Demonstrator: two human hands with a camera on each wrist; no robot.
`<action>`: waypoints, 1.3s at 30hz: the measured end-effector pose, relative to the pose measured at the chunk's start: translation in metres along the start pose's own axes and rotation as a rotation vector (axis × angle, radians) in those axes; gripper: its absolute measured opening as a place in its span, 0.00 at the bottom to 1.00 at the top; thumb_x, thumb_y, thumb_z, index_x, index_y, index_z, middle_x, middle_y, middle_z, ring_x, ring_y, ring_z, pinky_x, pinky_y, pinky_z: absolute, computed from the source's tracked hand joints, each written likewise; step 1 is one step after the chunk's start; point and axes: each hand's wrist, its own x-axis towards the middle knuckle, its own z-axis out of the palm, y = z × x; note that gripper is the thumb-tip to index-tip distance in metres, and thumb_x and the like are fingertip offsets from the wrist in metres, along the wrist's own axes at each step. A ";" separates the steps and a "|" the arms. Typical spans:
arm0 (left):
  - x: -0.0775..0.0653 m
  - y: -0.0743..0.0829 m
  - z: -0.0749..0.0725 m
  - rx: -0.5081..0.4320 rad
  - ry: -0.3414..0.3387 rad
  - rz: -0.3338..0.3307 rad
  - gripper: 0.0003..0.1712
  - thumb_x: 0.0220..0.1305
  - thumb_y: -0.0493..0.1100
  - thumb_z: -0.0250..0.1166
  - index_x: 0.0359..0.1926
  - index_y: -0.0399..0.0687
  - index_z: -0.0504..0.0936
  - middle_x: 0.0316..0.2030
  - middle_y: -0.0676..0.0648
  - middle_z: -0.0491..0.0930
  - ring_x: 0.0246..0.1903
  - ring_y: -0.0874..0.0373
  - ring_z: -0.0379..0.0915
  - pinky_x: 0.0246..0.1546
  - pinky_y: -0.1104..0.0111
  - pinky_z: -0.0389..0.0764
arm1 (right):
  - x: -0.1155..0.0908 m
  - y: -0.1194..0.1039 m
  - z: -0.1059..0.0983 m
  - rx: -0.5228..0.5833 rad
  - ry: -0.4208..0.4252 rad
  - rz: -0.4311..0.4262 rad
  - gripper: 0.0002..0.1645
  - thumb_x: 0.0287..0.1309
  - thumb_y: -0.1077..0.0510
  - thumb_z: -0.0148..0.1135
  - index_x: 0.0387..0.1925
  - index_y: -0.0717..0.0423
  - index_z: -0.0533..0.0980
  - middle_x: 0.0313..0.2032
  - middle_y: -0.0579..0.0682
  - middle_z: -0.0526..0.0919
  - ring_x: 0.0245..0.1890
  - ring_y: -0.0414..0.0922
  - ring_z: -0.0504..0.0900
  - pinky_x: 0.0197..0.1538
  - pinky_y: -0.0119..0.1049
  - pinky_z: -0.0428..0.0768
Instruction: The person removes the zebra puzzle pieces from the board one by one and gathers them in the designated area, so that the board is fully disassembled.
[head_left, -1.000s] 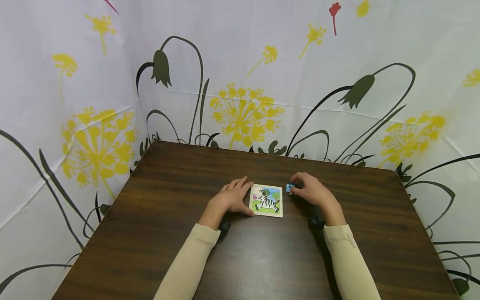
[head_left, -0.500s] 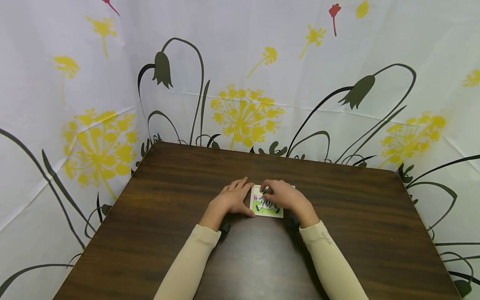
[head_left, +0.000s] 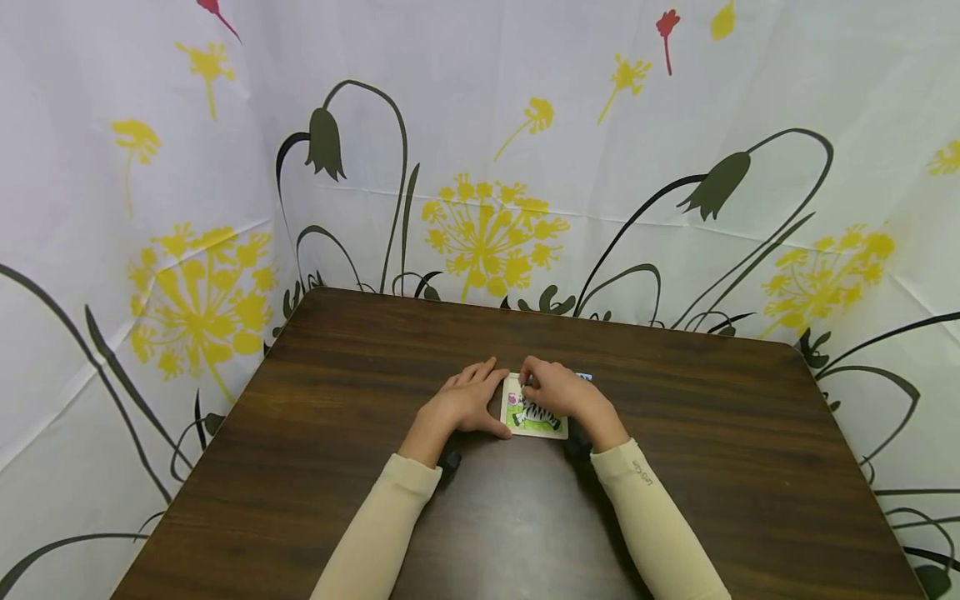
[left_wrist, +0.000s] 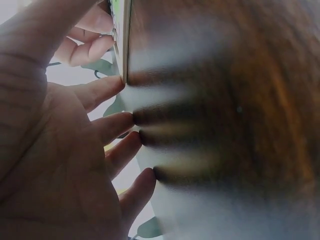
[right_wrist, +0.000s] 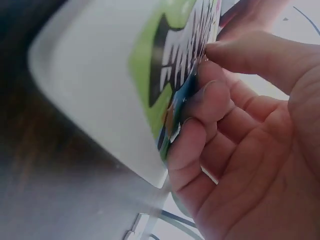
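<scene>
A small square zebra jigsaw puzzle [head_left: 534,427] with a pale wooden border lies on the table. My left hand [head_left: 463,406] is spread along its left side, with thumb and forefinger against the edge. In the left wrist view, the other fingertips [left_wrist: 145,175] of that hand rest on the tabletop. Over the puzzle's upper part, my right hand [head_left: 558,390] has its fingers curled, thumb and forefinger pinching at a puzzle piece that is mostly hidden. The right wrist view shows these fingertips [right_wrist: 217,52] low against the striped picture. A loose blue piece [head_left: 584,377] peeks out beyond the right hand.
The dark wooden table [head_left: 360,367] extends on all sides of the puzzle. Behind it hangs a white cloth [head_left: 465,100] printed with yellow and green flowers. Both forearms wear cream sleeves [head_left: 382,517].
My right hand has moved left, from beside the loose blue piece to the puzzle's upper part, where it has stayed for the last half second. My left hand has stayed put.
</scene>
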 end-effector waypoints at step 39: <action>-0.001 -0.001 0.002 -0.015 0.003 0.009 0.65 0.59 0.67 0.79 0.87 0.58 0.53 0.89 0.44 0.39 0.87 0.42 0.37 0.85 0.40 0.47 | 0.001 0.026 -0.002 0.207 -0.017 -0.105 0.08 0.72 0.59 0.67 0.50 0.53 0.83 0.26 0.48 0.80 0.24 0.42 0.76 0.31 0.35 0.76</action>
